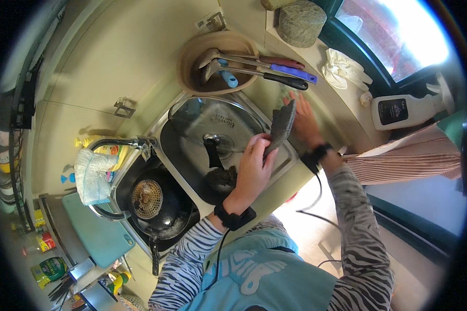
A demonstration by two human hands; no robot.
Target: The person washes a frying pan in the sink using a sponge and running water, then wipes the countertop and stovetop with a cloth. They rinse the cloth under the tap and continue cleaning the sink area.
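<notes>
My left hand (255,171) grips a grey scouring pad (283,124) and holds it up over the right edge of the sink. Beyond it, my right hand (306,123) reaches over the counter with fingers stretched; a blurred greenish patch lies by the fingertips, and whether the hand holds anything cannot be made out. In the steel sink basin (284,165) rest a glass pan lid (190,116) and a black-handled scrubbing brush (218,175).
Behind the sink stands a brown basin (185,74) with long-handled utensils across it. A wok (179,217) with a strainer fills the left basin, near the faucet (113,142). White gloves (342,70), a stone (301,23) and a spray bottle (406,110) lie on the ledge.
</notes>
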